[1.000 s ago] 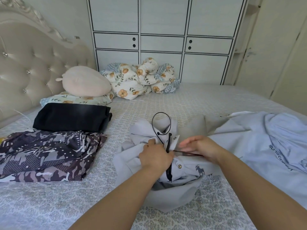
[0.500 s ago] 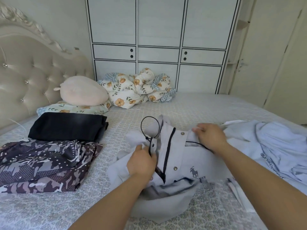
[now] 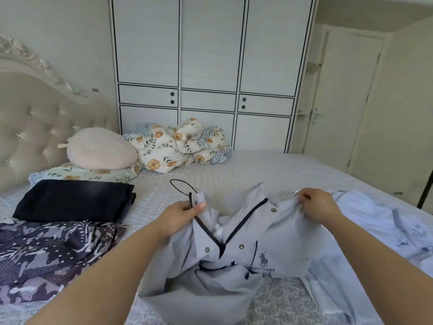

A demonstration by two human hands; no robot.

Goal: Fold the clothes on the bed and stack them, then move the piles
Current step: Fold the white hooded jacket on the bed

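A pale grey jacket (image 3: pixel 236 254) is held up at lower centre over the bed (image 3: pixel 246 170); its zip edges are pinched by the curled fingers of the left hand (image 3: pixel 180 213) and right hand (image 3: pixel 316 206). Folded dark clothes (image 3: pixel 72 202) lie at left.

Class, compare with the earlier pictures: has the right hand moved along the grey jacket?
Yes. The right hand has moved away from the zip, rightward toward the pale blue shirt, spreading the grey jacket open.
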